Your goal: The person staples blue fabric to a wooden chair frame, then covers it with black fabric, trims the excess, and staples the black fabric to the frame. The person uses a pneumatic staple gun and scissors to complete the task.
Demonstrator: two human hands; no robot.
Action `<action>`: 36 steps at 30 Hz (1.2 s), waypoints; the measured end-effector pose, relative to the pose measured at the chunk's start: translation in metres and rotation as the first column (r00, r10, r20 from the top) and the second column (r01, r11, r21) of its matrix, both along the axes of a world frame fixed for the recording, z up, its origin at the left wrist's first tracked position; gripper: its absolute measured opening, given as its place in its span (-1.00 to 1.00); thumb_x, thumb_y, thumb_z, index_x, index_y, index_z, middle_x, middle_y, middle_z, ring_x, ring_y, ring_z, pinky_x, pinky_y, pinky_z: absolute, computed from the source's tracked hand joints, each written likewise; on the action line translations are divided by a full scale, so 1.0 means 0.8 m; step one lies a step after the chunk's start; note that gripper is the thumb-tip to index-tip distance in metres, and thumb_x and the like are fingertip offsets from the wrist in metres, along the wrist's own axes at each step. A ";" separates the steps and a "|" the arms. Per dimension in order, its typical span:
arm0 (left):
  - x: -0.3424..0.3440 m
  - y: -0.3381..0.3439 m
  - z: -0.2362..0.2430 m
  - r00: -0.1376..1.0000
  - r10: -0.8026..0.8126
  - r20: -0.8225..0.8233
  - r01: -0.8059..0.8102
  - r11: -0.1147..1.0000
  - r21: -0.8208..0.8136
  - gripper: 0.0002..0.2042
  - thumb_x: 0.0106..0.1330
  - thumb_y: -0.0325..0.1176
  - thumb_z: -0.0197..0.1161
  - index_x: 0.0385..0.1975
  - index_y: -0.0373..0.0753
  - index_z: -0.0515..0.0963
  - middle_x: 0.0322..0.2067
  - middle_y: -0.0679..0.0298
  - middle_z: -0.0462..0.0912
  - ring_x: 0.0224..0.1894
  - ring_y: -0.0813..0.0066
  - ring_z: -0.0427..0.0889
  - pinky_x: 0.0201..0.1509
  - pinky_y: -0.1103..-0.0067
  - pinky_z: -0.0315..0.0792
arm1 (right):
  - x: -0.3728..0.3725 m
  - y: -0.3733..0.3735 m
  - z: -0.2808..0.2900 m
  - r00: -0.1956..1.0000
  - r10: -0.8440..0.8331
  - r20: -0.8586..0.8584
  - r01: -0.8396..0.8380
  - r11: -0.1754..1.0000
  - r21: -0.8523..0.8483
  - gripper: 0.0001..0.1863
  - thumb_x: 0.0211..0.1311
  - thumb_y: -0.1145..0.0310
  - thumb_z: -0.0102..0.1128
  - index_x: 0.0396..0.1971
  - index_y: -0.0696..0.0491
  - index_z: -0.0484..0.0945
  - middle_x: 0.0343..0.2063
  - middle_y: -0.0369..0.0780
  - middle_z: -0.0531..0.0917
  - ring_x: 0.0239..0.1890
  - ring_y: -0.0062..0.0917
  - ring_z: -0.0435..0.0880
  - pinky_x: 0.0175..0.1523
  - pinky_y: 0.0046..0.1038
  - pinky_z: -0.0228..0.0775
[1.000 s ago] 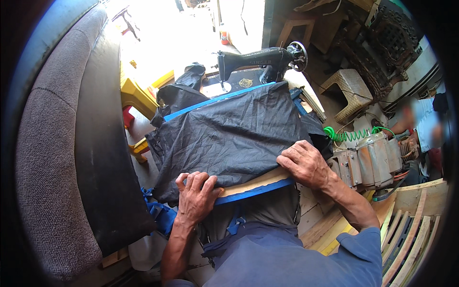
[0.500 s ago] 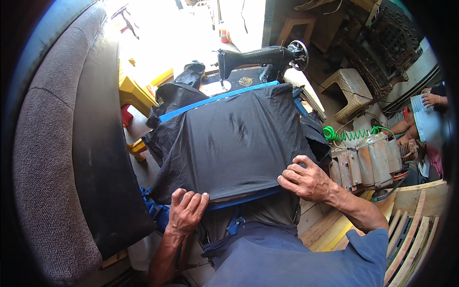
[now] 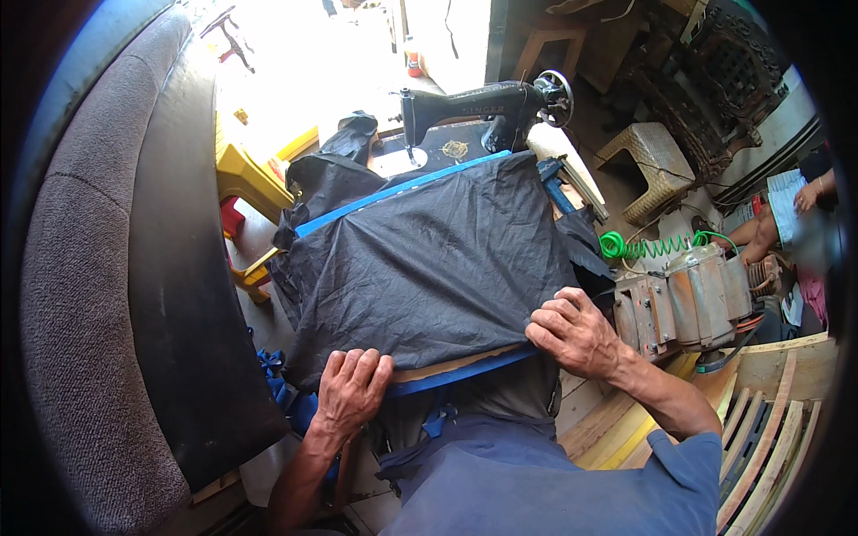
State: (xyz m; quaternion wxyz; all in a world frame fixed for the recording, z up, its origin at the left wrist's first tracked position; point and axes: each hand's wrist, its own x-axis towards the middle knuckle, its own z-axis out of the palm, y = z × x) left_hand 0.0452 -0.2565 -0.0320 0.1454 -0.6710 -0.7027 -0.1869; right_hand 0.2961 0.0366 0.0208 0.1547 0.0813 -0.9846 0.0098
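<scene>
A large sheet of black fabric (image 3: 429, 259) lies draped over the sewing table in front of me, wrinkled across its middle. At its near left corner my left hand (image 3: 350, 393) is closed, fingers curled over the fabric's edge. My right hand (image 3: 576, 332) grips the near right part of the same edge, thumb and fingers pinched together. Between the hands, a strip of the table's wooden edge (image 3: 456, 368) with blue trim shows below the cloth. A blue strip (image 3: 402, 192) runs along the fabric's far side, just before the black sewing machine (image 3: 469, 112).
A long grey upholstered cushion (image 3: 85, 268) stands at the left, by a yellow plastic stool (image 3: 246, 183). On the right are a motor (image 3: 702, 295), a green coiled hose (image 3: 648, 245), a woven stool (image 3: 652, 170) and wooden slats (image 3: 760, 456). Another person's hand (image 3: 811, 192) shows at far right.
The fabric has gone from fairly smooth to wrinkled with diagonal folds, and more of the table's near edge shows. Both hands stay nearly in place. The other person's hand has shifted.
</scene>
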 end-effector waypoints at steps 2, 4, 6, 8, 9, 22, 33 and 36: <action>0.003 -0.001 -0.001 0.999 0.022 -0.039 -0.023 0.999 -0.025 -0.83 0.29 -0.38 0.39 -0.19 -0.21 0.59 -0.26 0.28 0.58 -0.22 0.40 0.61 -0.14 0.41 0.44 | 0.001 -0.007 -0.002 1.000 -0.022 -0.014 0.022 1.000 -0.009 -0.70 0.23 0.35 0.35 -0.05 -0.02 0.57 -0.12 -0.31 0.58 0.00 -0.49 0.62 0.22 -0.18 0.41; 0.003 -0.003 -0.003 1.000 0.013 -0.014 -0.013 1.000 -0.005 -0.82 0.24 -0.43 0.38 -0.18 -0.24 0.61 -0.25 0.26 0.59 -0.22 0.39 0.63 -0.11 0.41 0.46 | -0.004 -0.016 -0.005 0.998 -0.042 -0.057 0.040 0.999 -0.037 -0.69 0.22 0.34 0.36 -0.04 -0.03 0.57 -0.13 -0.32 0.57 0.00 -0.49 0.63 0.22 -0.18 0.41; 0.003 -0.006 -0.006 1.000 -0.015 0.000 0.015 1.000 0.023 -0.82 0.25 -0.45 0.37 -0.17 -0.26 0.62 -0.26 0.26 0.59 -0.22 0.39 0.62 -0.10 0.41 0.47 | -0.009 -0.020 -0.009 0.996 -0.045 -0.075 0.043 0.999 -0.030 -0.69 0.20 0.34 0.38 -0.05 -0.04 0.58 -0.17 -0.33 0.58 -0.04 -0.50 0.64 0.22 -0.19 0.41; 0.004 -0.011 -0.003 1.000 -0.018 -0.005 0.018 1.000 -0.001 -0.82 0.26 -0.45 0.37 -0.16 -0.26 0.62 -0.26 0.25 0.59 -0.21 0.38 0.62 -0.07 0.40 0.48 | -0.013 -0.019 -0.013 0.996 -0.036 -0.084 0.034 0.999 -0.028 -0.71 0.21 0.34 0.37 -0.07 -0.04 0.59 -0.21 -0.34 0.58 -0.07 -0.51 0.65 0.22 -0.19 0.41; 0.004 -0.013 -0.001 1.000 -0.019 -0.007 0.019 1.000 -0.013 -0.81 0.26 -0.45 0.37 -0.16 -0.26 0.62 -0.26 0.25 0.58 -0.21 0.38 0.62 -0.06 0.39 0.48 | -0.012 -0.018 -0.011 0.997 -0.033 -0.065 0.034 0.999 0.009 -0.78 0.23 0.34 0.34 -0.12 -0.04 0.62 -0.26 -0.35 0.58 -0.11 -0.53 0.65 0.22 -0.20 0.41; 0.001 -0.020 0.006 0.984 -0.161 -0.071 0.140 0.962 -0.232 -0.80 0.30 -0.39 0.40 -0.14 -0.25 0.61 -0.27 0.28 0.57 -0.19 0.37 0.60 0.11 0.32 0.48 | 0.003 -0.016 -0.004 0.998 0.056 -0.014 -0.054 0.992 0.112 -0.78 0.13 0.30 0.32 -0.21 0.00 0.69 -0.30 -0.36 0.58 -0.10 -0.56 0.63 0.22 -0.21 0.43; 0.001 -0.020 0.021 0.967 -0.253 -0.041 0.232 0.933 -0.274 -0.76 0.22 -0.39 0.34 -0.13 -0.26 0.61 -0.33 0.28 0.47 -0.23 0.39 0.55 0.04 0.37 0.49 | 0.033 -0.053 -0.025 0.988 -0.151 0.014 0.149 0.984 0.094 -0.69 0.27 0.30 0.28 -0.03 0.02 0.76 -0.18 -0.35 0.66 0.01 -0.53 0.64 0.32 -0.14 0.35; 0.000 -0.005 0.020 0.972 -0.206 0.115 0.234 0.904 -0.358 -0.83 0.30 -0.36 0.34 -0.17 -0.22 0.62 -0.37 0.29 0.45 -0.25 0.39 0.54 0.03 0.34 0.49 | 0.053 -0.069 -0.043 0.963 -0.265 -0.040 0.268 0.952 0.144 -0.68 0.34 0.28 0.23 0.03 -0.02 0.77 -0.08 -0.37 0.70 0.13 -0.53 0.64 0.39 -0.07 0.29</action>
